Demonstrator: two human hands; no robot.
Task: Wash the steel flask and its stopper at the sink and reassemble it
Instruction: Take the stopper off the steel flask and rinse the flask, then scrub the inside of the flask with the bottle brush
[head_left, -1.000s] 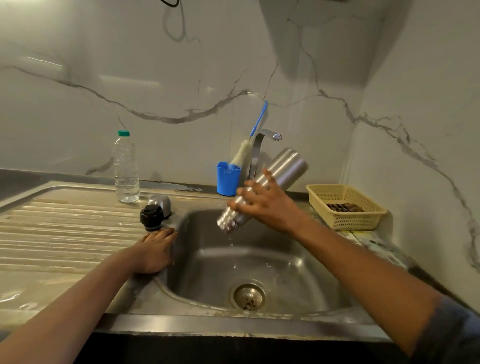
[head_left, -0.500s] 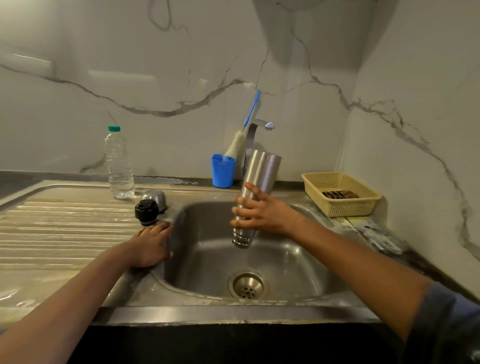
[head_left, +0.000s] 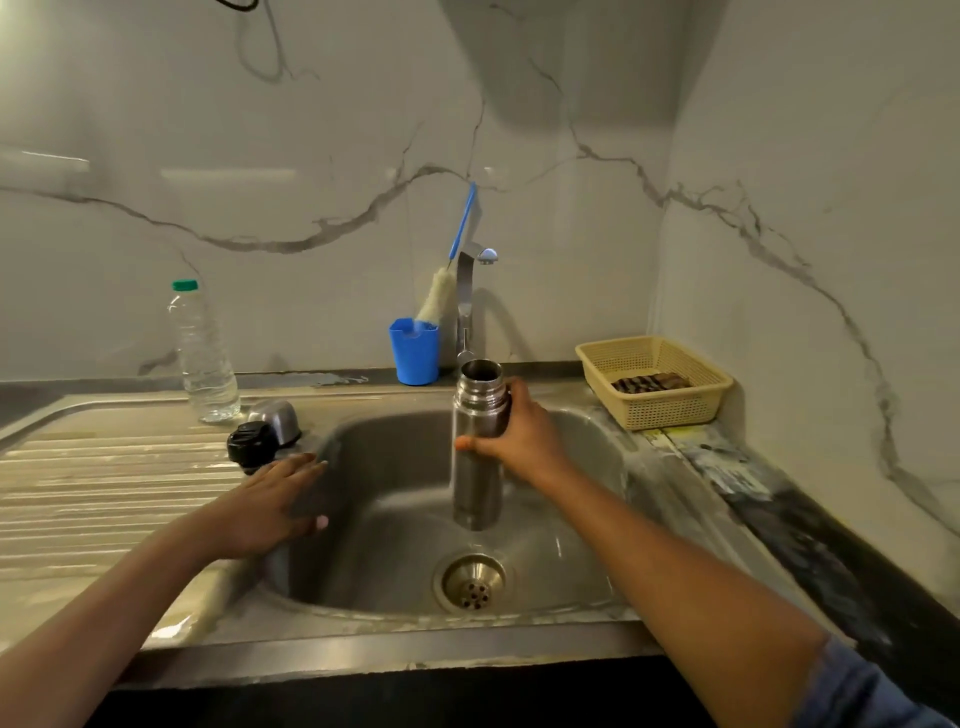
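Flask (head_left: 476, 470) turned upright over sink (head_left: 587, 519) — right hand (head_left: 525, 441) curled round it, left hand (head_left: 267, 512) flat by stopper (head_left: 252, 444).

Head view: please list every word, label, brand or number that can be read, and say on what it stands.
No text can be read in this view.
The steel flask shows no brand or marking.
The plastic bottle shows no label.
The black stopper: too small to tell.
The coloured patches next to the basket: too blurred to read.
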